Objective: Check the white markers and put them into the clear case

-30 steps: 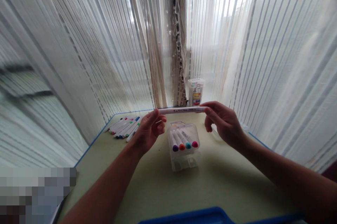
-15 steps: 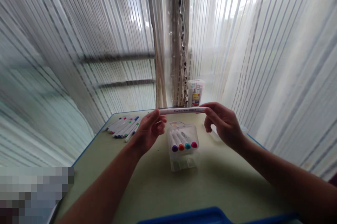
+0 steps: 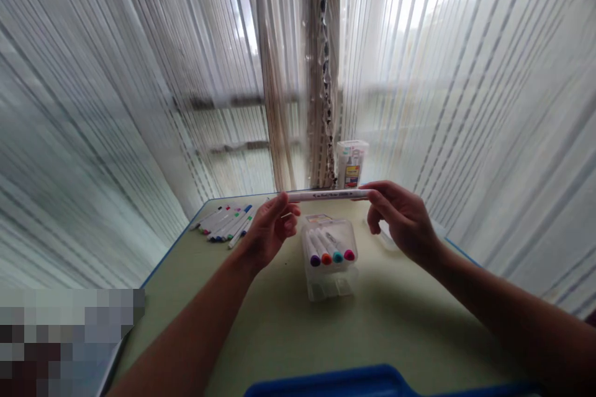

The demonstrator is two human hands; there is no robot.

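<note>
A white marker (image 3: 328,196) with dark print along its barrel lies level in the air between my hands. My left hand (image 3: 270,229) pinches its left end, and my right hand (image 3: 401,214) pinches the right end between thumb and fingers. Both tips are covered by my fingers. Below it, a clear plastic case (image 3: 331,285) stands on the table, with several white markers inside. Their ends are purple, orange, teal (image 3: 338,256) and pink. Left of my left hand lies a loose pile of white markers (image 3: 226,223) with coloured ends.
An upright clear container (image 3: 352,164) with a printed label stands at the table's back edge. Partly behind my right hand is a clear plastic piece (image 3: 388,237). A blue edge (image 3: 326,384) shows at the front of the pale green table (image 3: 279,335). Striped curtains hang behind.
The whole view has shifted slightly, so everything appears a little further right. Both hands keep hold of the marker in nearly the same pose.
</note>
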